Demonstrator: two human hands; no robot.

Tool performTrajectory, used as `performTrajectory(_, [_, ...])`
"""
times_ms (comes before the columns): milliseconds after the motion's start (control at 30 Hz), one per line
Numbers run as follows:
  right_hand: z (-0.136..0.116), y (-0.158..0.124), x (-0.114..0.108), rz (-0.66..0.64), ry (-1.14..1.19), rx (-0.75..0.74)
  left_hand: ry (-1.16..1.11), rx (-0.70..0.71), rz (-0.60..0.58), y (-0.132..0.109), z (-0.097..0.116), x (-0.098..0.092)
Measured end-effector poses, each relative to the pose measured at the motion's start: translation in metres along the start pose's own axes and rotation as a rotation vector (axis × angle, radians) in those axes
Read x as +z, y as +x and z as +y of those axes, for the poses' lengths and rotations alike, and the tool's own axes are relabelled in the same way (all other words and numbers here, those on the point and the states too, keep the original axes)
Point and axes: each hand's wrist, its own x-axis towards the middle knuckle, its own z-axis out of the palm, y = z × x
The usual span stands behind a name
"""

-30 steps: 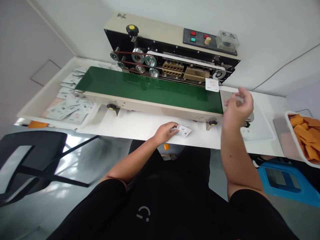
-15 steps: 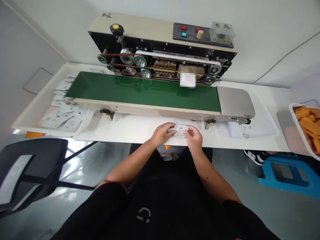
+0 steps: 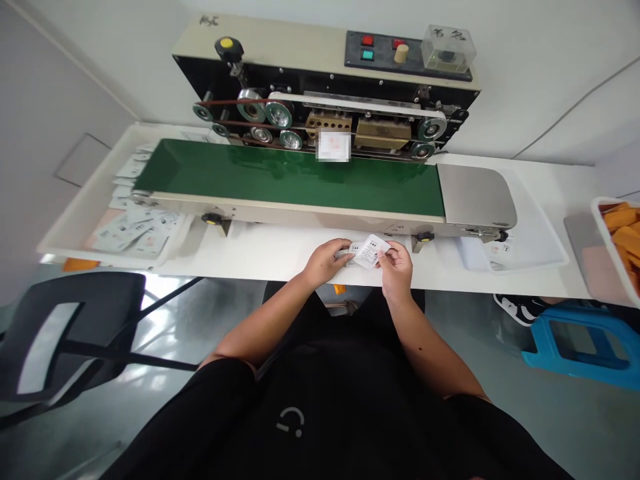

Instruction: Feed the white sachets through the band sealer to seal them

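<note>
My left hand (image 3: 325, 262) is closed on white printed sachets (image 3: 355, 248), which look like a small stack, just above the white table. Beside it, my right hand (image 3: 397, 268) pinches a single white sachet (image 3: 371, 251) with black print, tilted and partly covering those in the left hand. Behind both hands stands a band sealer (image 3: 330, 73) with a green conveyor belt (image 3: 280, 177). Another white sachet (image 3: 334, 145), blurred out in the picture, stands upright at the sealer's heating blocks, its lower edge by the belt.
A white tray (image 3: 113, 257) heaped with sachets is at the left end of the belt. To the right are a shallow tray (image 3: 537, 257) with sachets and a tub (image 3: 620, 247) of orange pieces. A black chair (image 3: 115, 307) and a blue stool (image 3: 540, 333) stand below the table.
My right hand has drawn one sachet up and to the right, tilting it away from those in my left hand. The sachet in the sealer has travelled left along the belt.
</note>
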Motion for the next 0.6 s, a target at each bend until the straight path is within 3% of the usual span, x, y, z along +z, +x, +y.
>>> performTrajectory(200, [-0.004, -0.005, 0.002, 0.025, 0.034, -0.004, -0.001, -0.017, -0.01, -0.002, 0.0, 0.0])
performTrajectory(300, [-0.022, -0.005, -0.004, 0.09, 0.133, -0.019, 0.004, -0.016, -0.014, -0.003, -0.001, -0.001])
performTrajectory(433, [-0.082, 0.024, -0.026, 0.183, 0.182, -0.241, 0.005, -0.016, -0.021, -0.003, -0.003, -0.001])
performTrajectory(500, [-0.121, 0.055, -0.038, 0.204, 0.14, -0.334, 0.002, -0.012, -0.025, -0.003, -0.004, -0.001])
performTrajectory(600, [-0.17, 0.112, -0.051, 0.2, 0.033, -0.312, -0.001, 0.001, -0.039, -0.003, -0.005, -0.001])
